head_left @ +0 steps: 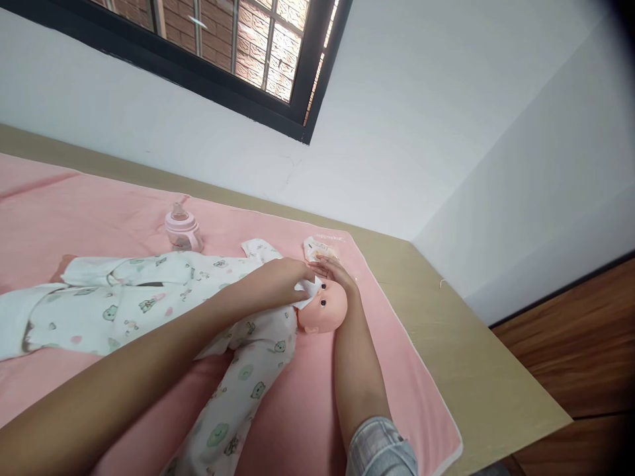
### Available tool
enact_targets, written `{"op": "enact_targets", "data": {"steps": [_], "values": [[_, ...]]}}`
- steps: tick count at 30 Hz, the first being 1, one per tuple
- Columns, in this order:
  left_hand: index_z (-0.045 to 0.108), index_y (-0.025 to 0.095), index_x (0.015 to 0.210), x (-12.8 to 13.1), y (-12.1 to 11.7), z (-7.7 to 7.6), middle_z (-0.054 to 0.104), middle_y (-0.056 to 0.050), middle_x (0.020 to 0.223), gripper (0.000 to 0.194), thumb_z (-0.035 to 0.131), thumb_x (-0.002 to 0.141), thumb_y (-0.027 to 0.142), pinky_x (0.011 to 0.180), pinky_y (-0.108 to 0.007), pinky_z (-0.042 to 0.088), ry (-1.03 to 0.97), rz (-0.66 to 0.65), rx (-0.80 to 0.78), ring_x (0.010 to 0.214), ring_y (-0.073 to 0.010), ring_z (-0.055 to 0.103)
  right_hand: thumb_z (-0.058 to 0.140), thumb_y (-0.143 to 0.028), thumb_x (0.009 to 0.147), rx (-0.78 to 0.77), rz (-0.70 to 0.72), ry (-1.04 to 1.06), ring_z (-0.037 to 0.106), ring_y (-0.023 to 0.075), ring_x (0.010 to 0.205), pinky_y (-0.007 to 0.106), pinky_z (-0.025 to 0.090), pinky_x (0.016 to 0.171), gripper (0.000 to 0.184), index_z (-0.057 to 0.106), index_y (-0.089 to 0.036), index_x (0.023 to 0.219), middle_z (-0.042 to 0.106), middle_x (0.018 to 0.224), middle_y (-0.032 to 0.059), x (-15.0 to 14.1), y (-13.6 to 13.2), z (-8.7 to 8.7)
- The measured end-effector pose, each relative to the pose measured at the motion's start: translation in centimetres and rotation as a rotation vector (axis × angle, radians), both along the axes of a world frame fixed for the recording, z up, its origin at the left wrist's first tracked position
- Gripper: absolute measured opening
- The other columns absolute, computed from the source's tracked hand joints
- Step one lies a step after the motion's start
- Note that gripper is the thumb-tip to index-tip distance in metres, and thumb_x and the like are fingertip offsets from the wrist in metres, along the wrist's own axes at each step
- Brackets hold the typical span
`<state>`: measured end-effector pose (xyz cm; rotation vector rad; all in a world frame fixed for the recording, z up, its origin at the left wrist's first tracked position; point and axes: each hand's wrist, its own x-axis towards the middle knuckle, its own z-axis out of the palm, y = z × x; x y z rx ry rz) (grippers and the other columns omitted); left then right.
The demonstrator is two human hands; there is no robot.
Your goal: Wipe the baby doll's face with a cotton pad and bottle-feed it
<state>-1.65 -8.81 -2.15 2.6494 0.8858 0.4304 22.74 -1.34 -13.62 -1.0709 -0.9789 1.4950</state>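
A baby doll (333, 316) in white printed clothes (173, 291) lies on its back, its head toward the right. My left hand (285, 281) reaches across its chest, fingers closed on a white wipe (308, 294) pressed to the lower face. The wipe and fingers hide the doll's mouth. Around the crown of the head curves my right arm, and my right hand (335, 271) rests against the head's far side with fingers stretched out. Just beyond those fingers sits a small wipes packet (317, 249), partly hidden by the hand.
A pink baby bottle (182, 228) stands beyond the doll's legs. Under everything spreads a pink blanket (397, 390) on a tan tabletop (446, 344). A white wall (387, 132) with a dark-framed window (297, 112) rises behind; wooden panels (580, 337) are at the right.
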Motion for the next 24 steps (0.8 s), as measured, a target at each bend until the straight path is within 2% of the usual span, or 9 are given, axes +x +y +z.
{"op": "enact_targets", "data": {"steps": [6, 13, 18, 24], "values": [[0.065, 0.02, 0.079, 0.0, 0.1, -0.1, 0.067, -0.003, 0.081, 0.013, 0.052, 0.078, 0.022, 0.059, -0.027, 0.036, 0.003, 0.007, -0.011, 0.071, -0.0207, 0.06, 0.07, -0.029, 0.077, 0.024, -0.003, -0.002, 0.068, 0.0192, 0.105, 0.038, 0.048, 0.103, 0.032, 0.059, -0.022, 0.106, 0.073, 0.104, 0.0063, -0.1, 0.0, 0.0], [0.055, 0.019, 0.068, -0.3, 0.4, 0.0, 0.062, 0.0, 0.069, 0.009, 0.051, 0.077, 0.02, 0.055, -0.027, 0.032, 0.025, 0.013, -0.001, 0.064, -0.0184, 0.055, 0.058, -0.021, 0.086, 0.011, -0.066, -0.057, 0.068, 0.0188, 0.099, 0.038, 0.05, 0.095, 0.025, 0.057, -0.012, 0.109, 0.073, 0.093, 0.0086, -0.8, -1.0, 1.4], [0.056, 0.019, 0.07, -0.1, 0.5, 0.1, 0.062, 0.0, 0.071, 0.007, 0.052, 0.076, 0.018, 0.056, -0.027, 0.032, 0.018, 0.007, -0.007, 0.066, -0.0188, 0.056, 0.052, -0.017, 0.088, 0.011, -0.079, -0.065, 0.068, 0.0164, 0.092, 0.037, 0.051, 0.093, 0.022, 0.056, -0.009, 0.108, 0.072, 0.088, 0.0081, -1.1, -1.4, 1.9], [0.056, 0.019, 0.068, -0.5, 0.6, 0.5, 0.063, 0.0, 0.069, 0.011, 0.05, 0.077, 0.017, 0.056, -0.027, 0.033, 0.009, 0.033, -0.03, 0.065, -0.0185, 0.057, 0.055, -0.017, 0.086, 0.012, -0.085, -0.066, 0.069, 0.0167, 0.089, 0.036, 0.052, 0.09, 0.019, 0.057, -0.011, 0.104, 0.072, 0.086, 0.0073, -1.2, -1.5, 2.2]]}}
